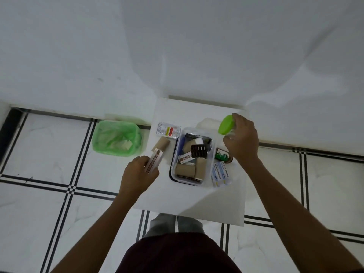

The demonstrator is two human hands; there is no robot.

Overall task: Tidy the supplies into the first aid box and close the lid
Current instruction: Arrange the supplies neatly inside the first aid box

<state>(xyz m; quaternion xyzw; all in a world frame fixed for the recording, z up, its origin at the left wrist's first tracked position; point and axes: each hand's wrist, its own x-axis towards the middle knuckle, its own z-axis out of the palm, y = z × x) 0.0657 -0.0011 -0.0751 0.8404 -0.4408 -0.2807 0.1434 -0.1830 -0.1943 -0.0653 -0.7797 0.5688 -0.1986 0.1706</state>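
A clear plastic first aid box (173, 170) stands open on a small white table (197, 201), holding tan bandage rolls, an ointment carton and a dark pill blister. My left hand (136, 176) grips an ointment carton (155, 159) just left of the box. My right hand (242, 138) holds a clear jar with a green lid (226, 124) above the box's far right corner. A tan bandage roll (161, 144) and a white sachet (168, 130) lie left of the box. Antiseptic bandage packs (220, 174) and a small green-labelled bottle (222, 155) lie to its right.
A green-lined bin (116, 137) sits on the tiled floor left of the table. A white wall rises right behind the table. My legs and dark shirt show at the table's near edge.
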